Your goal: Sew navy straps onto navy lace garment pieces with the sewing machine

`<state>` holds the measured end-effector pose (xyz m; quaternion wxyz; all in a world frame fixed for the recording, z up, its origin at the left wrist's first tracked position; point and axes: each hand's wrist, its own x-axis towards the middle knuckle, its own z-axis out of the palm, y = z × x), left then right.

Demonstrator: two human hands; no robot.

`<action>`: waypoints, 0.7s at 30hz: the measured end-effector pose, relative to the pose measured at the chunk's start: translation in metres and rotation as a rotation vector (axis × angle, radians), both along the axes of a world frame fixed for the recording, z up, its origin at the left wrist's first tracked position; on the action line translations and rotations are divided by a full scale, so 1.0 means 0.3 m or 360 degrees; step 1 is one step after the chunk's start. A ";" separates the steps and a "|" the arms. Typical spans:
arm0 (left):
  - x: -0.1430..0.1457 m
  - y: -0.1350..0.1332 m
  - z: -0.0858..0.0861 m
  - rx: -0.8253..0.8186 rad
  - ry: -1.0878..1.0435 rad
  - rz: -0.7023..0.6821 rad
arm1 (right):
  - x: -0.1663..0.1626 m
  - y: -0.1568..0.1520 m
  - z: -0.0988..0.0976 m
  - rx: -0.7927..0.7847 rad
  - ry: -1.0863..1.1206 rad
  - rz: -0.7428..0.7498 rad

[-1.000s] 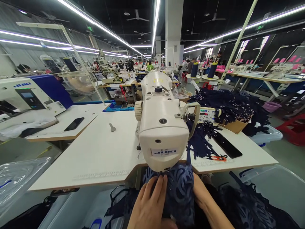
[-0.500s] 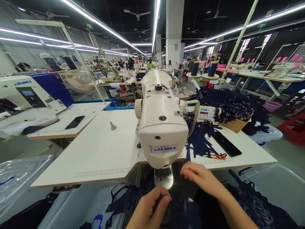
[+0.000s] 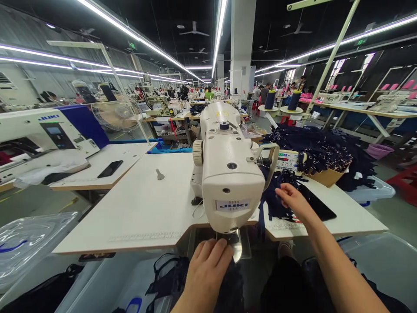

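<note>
Indoors, white tabletop [image 3: 140, 200], sewing machine [image 3: 233, 182] (lights [image 3: 220, 21] overhead).

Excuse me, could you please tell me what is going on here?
A person is at a sewing machine. The left hand is at the machine's near end, by dark cloth; its grip is hidden. The right hand is at dark straps on the table, near a phone.

Tube lights [image 3: 219, 32] run beneath a dark ceiling [image 3: 156, 13] (fans [image 3: 194, 31] hang there too), past a pale pillar [image 3: 241, 43].
</note>
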<state>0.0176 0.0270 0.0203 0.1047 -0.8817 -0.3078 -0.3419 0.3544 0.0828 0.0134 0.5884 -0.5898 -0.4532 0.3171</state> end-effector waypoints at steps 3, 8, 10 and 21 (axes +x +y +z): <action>-0.003 -0.021 0.006 -0.0062 0.0006 -0.0099 | 0.017 -0.036 0.076 0.0184 0.0346 -0.0161; 0.001 -0.055 0.028 -0.0101 0.0052 -0.0072 | -0.135 -0.181 0.142 0.0184 0.0718 -0.0085; 0.003 -0.065 0.027 -0.0154 -0.0017 -0.0075 | -0.251 -0.247 0.130 0.0068 0.0885 0.0080; -0.042 -0.052 0.005 -0.0390 -0.0246 -0.0195 | -0.530 -0.253 -0.012 -0.0256 -0.0004 0.0339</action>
